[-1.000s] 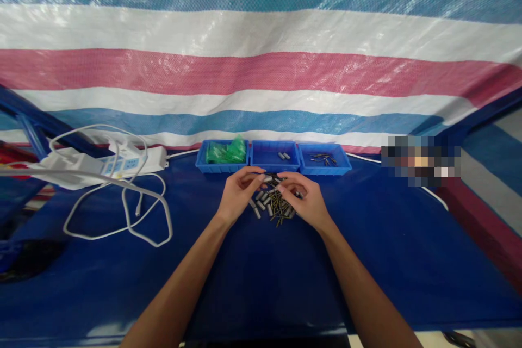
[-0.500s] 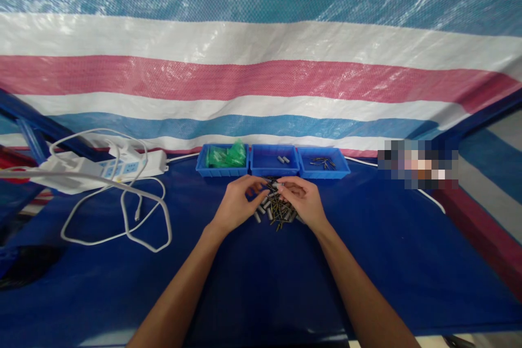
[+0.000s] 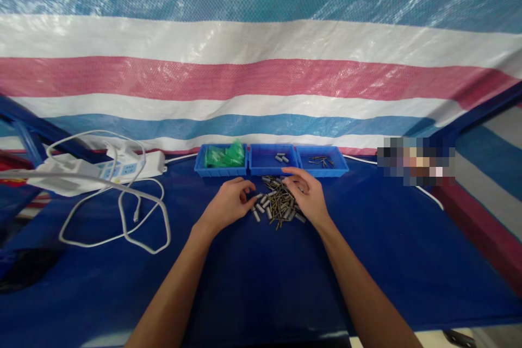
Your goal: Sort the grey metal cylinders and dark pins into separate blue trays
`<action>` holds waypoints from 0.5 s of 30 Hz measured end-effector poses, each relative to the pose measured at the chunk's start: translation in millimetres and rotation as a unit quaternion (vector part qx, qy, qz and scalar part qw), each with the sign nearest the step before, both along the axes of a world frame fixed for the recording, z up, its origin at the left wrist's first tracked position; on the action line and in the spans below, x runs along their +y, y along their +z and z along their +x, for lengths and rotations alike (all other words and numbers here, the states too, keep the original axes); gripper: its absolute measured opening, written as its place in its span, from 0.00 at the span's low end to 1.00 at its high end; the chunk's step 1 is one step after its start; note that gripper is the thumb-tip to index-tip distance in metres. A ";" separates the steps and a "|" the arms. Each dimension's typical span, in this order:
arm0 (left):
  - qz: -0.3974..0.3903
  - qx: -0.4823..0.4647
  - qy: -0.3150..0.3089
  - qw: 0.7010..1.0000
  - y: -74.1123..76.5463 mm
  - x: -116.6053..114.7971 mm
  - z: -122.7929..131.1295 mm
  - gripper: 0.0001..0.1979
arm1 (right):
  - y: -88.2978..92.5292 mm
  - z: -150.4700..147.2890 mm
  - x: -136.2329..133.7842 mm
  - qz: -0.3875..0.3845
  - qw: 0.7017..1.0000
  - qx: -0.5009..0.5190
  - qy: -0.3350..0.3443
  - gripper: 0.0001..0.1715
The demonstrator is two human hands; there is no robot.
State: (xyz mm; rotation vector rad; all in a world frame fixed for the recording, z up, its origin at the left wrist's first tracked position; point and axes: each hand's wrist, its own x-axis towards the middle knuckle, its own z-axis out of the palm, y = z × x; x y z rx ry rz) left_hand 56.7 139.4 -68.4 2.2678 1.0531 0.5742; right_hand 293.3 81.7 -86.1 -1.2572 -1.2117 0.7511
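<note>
Fingers of the left hand point(image 3: 226, 204) are loosely curled at nine o'clock of the pile point(image 3: 281, 207), thumb and forefinger parted with nothing to be seen between them; their tips are just beside a grey piece at its edge. Those of the right hand point(image 3: 308, 196), at three o'clock, bend over the pile, forefinger stretched towards eleven and thumb below it; whether they pinch a piece I cannot tell. The pile lies on the blue table point(image 3: 261, 288) between the hands, grey cylinders point(image 3: 260, 208) thickest on its nine o'clock side, brassy pins point(image 3: 279, 213) heaped in the middle.

Around it, from the left: a white power strip point(image 3: 155, 163) at half past nine; a cable point(image 3: 166, 222), looped on the table, at nine; the left bin point(image 3: 220, 172) at ten, with a green bag point(image 3: 226, 156) in it; the middle bin point(image 3: 263, 159) at twelve, with a few grey cylinders (lying close together); the right bin point(image 3: 322, 173) between one and two, with thin pins inside. Between two and three is a blurred patch point(image 3: 416, 160). A striped sheet point(image 3: 261, 79) hangs behind the bins.
</note>
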 end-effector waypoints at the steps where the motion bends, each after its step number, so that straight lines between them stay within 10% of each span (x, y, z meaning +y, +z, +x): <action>1: 0.001 -0.005 0.002 1.000 -0.3 0.7 -0.1 0.07 | 0.4 -0.2 -1.0 -0.004 1.000 0.003 0.001 0.14; 15: 0.058 0.006 0.053 0.997 -0.9 -3.9 9.3 0.09 | 11.3 0.6 -6.2 -0.022 0.999 0.025 -0.011 0.12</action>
